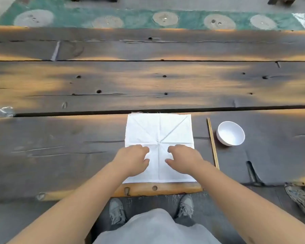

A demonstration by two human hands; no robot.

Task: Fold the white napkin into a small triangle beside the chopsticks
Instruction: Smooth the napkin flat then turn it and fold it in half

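Both my hands on napkin, flat on worktop.
L hand & R hand: fingers loosely bent, pressing near half, gripping nothing; chopsticks just right.

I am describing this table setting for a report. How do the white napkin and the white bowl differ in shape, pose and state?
The napkin is a flat, creased square; the bowl is round and hollow. The napkin lies left of the chopsticks, the bowl right of them. The left hand and right hand rest on the napkin; nothing touches the bowl. Both are white and sit on the wooden table.
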